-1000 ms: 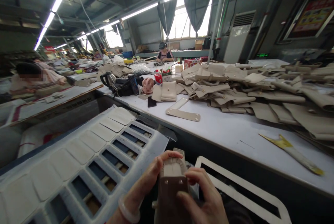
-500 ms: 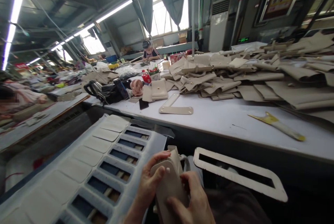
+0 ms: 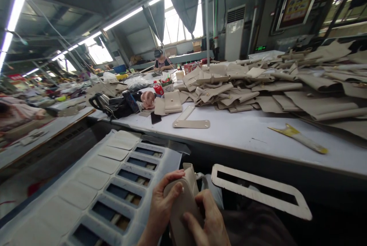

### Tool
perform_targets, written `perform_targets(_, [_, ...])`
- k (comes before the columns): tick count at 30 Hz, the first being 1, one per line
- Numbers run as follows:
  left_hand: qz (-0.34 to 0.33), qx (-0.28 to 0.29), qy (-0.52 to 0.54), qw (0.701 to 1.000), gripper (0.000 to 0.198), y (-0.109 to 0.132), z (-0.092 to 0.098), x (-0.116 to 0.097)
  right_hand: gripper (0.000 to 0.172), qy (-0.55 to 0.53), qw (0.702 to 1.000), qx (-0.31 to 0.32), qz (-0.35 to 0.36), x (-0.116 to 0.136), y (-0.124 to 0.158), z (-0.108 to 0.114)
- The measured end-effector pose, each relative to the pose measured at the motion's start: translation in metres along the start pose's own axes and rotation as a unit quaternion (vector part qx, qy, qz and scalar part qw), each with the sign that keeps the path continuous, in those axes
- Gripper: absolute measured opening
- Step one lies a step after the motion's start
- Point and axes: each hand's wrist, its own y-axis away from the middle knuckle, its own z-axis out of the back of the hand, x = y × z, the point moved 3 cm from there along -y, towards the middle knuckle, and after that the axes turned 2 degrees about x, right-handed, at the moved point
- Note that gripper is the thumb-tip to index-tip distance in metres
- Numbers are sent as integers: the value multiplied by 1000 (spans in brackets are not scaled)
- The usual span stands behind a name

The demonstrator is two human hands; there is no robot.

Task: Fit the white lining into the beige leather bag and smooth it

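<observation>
At the bottom centre both hands grip a small beige leather pouch piece (image 3: pixel 183 200) with a rounded flap. My left hand (image 3: pixel 162 207) wraps its left side, thumb pressed on the flap. My right hand (image 3: pixel 208 223) closes on its lower right edge. Just left of my hands lies a white template tray (image 3: pixel 160 162) with rectangular slots; several slots hold flat beige panels (image 3: pixel 113 153), others are bare. A long white slotted frame (image 3: pixel 298 209) lies to the right of my hands.
A white worktable (image 3: pixel 246 133) runs ahead, with a big heap of beige leather pieces (image 3: pixel 258 89), a beige strap piece (image 3: pixel 190 123), a yellow-tipped tool (image 3: pixel 298 139), a black kettle (image 3: pixel 99 102) and a pink fan (image 3: pixel 147 99). Other people work at the far left and back.
The pouch has turned in my hands, from its dark underside with rivets facing me to its pale flap side. The view has swung slightly to the right.
</observation>
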Motion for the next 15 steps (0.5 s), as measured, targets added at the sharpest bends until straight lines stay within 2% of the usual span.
perform_targets(3, [7, 9, -3, 1000, 30, -1, 0, -1, 11, -8, 1000, 0, -29, 0, -8, -1])
perform_targets(7, [23, 13, -21, 999, 30, -2, -1, -5, 27, 22, 999, -14, -45, 3, -27, -1])
perform_targets(12, [34, -15, -17, 999, 32, -4, -3, -6, 35, 49, 999, 9, -6, 11, -46, -1])
perform_targets(15, [38, -30, 48, 998, 40, -2, -6, -4, 37, 56, 998, 26, 14, 9, -48, -1])
